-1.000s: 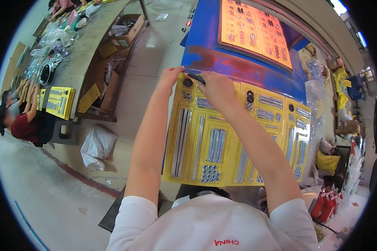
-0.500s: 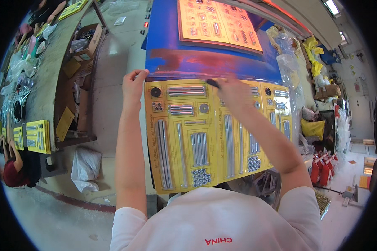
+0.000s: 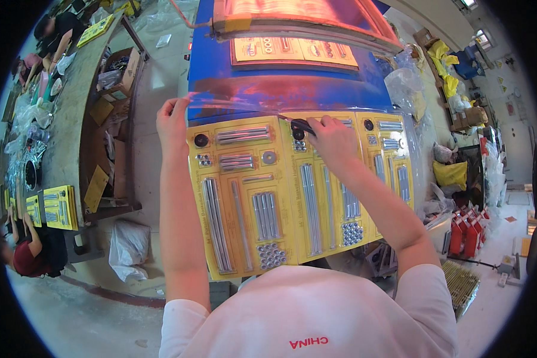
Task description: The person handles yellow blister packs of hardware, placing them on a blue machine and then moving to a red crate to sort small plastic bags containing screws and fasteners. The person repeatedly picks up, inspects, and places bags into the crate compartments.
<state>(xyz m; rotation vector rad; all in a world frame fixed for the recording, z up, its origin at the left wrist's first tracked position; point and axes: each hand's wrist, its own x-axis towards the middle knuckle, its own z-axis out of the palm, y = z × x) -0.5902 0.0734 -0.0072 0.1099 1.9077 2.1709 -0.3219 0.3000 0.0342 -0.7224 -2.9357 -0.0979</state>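
1. The right hand (image 3: 336, 143) holds a dark tool (image 3: 303, 126), tip left, at the far edge of the yellow cards (image 3: 287, 170).
2. The left hand (image 3: 172, 124) pinches clear film (image 3: 227, 105).
3. The film stretches left from the tool.

Left of me there's a long tabletop (image 3: 70, 125), cardboard box (image 3: 123, 89) below its right edge, white sack (image 3: 129, 249) on the floor (image 3: 147, 134) by the near corner. Yellow bag (image 3: 450, 175) off to my right.

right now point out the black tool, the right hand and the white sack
Black tool (image 3: 306, 127): head view, on its handle.
Right hand (image 3: 335, 143): head view, back of the hand.
White sack (image 3: 129, 247): head view, middle of its side.
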